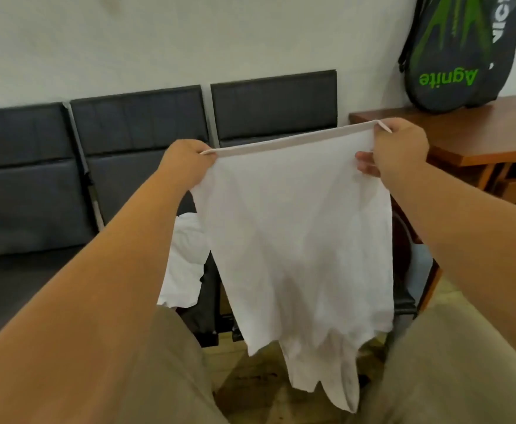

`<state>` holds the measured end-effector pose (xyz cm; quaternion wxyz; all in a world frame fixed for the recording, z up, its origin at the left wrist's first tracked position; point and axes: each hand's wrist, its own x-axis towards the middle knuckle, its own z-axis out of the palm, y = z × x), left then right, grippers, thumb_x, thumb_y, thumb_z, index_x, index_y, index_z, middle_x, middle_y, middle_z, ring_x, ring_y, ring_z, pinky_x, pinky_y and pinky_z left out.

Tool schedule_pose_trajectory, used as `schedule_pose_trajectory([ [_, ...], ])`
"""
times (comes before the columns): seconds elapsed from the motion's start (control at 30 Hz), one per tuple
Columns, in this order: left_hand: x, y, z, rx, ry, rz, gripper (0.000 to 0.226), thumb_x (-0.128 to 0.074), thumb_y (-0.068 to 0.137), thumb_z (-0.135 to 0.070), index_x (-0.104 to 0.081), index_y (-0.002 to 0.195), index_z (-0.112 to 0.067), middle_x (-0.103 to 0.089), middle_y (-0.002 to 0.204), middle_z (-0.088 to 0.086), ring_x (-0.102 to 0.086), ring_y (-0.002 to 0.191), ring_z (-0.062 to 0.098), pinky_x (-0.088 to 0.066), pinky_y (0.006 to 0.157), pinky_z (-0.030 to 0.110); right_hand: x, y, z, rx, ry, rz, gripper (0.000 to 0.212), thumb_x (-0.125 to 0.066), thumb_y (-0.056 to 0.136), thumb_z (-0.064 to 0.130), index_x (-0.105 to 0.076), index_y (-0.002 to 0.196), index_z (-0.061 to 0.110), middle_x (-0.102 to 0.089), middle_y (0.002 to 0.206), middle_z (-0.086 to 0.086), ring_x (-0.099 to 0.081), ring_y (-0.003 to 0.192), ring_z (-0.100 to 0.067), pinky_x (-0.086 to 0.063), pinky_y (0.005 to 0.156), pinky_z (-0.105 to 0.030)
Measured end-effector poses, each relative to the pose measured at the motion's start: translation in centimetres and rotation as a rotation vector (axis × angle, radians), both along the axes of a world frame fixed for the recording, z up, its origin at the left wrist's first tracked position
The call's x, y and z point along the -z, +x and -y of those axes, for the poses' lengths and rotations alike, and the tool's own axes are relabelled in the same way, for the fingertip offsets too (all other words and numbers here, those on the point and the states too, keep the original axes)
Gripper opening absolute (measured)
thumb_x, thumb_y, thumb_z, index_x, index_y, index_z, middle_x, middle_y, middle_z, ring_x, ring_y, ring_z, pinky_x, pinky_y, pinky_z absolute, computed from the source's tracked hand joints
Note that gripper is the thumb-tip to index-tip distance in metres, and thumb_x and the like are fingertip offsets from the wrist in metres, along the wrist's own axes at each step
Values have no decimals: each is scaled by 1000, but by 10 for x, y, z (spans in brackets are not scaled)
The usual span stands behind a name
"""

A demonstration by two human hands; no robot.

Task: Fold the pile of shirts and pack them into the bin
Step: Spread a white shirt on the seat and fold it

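The left hand and right hand each pinch a corner of the white shirt's hem, stretching it taut in the air, apparently to hang flat for folding; more white cloth lies on the black seats behind. No bin shows.

White shirt, black seats, green-lettered dark racket bag.

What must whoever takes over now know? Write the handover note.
Hands: left hand grips one top corner of the shirt; right hand grips the other.
Shirt hangs unfolded in the air between them. Another white garment lies crumpled on the seat behind.
No bin or folded shirt in view.
Left: fold this shirt, then the rest, and pack.
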<state>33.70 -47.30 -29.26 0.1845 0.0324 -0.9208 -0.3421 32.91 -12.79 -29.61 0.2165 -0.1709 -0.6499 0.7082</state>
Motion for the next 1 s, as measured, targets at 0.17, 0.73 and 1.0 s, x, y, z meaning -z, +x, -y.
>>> schedule_pose_trajectory([
  [0.17,65,-50,-1,-53,-128,89,27,-53,103,-12,-79,106,-17,-71,98,8,-62,81,26,-48,61,32,51,-36,-7,67,-108,161,13,-77,96,29,-73,108,24,-74,95,-4,-76,58,-15,-65,58,-31],
  [0.73,240,-208,-4,-327,259,239,25,-52,99,-34,-70,98,-17,-62,82,4,-56,70,19,-50,67,33,231,-208,-13,107,-99,268,15,-76,96,32,-64,87,27,-72,96,-8,-78,65,-19,-65,57,-37],
  [1.0,318,-256,6,-319,239,278,43,-65,96,-42,-74,110,-2,-62,87,5,-62,83,35,-56,91,51,286,-276,-11,-145,-22,526,43,-31,111,16,-47,152,17,-62,141,-5,-74,93,-20,-56,55,-23],
])
